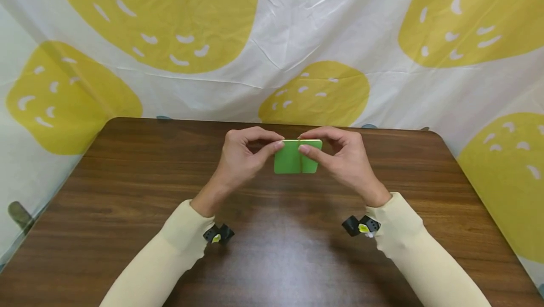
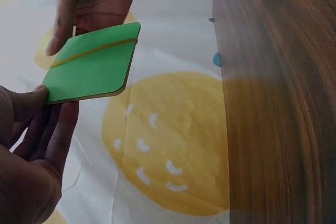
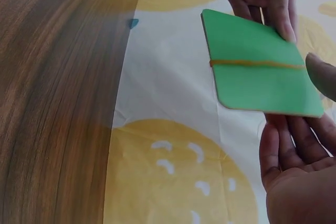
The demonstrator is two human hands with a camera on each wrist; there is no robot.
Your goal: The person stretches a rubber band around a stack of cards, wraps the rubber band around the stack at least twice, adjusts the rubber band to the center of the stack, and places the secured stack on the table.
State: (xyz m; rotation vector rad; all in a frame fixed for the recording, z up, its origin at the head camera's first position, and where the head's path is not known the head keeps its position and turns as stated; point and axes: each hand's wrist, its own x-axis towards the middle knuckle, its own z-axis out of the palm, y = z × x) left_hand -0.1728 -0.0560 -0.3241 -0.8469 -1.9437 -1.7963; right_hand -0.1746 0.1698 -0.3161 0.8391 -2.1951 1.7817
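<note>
A small green rounded-corner pad [image 1: 287, 158] is held up on edge above the table's far half. Around it runs a thin yellow-orange rubber band [image 3: 252, 63], right of the middle in the head view. My left hand [image 1: 242, 156] pinches the pad's upper left corner, thumb on the near face and fingers behind. My right hand [image 1: 346, 158] is at the upper edge where the band crosses, thumb and forefinger closing on the band there. In the right wrist view, the right thumb [image 3: 321, 76] sits just off the pad's edge beside the band. The pad's far face is hidden.
The brown wood-grain table [image 1: 127, 179] lies under both arms. A white cloth with yellow fruit shapes [image 1: 314, 92] hangs close behind its far edge and along its sides. Small black devices [image 1: 361, 225] are on both wrists.
</note>
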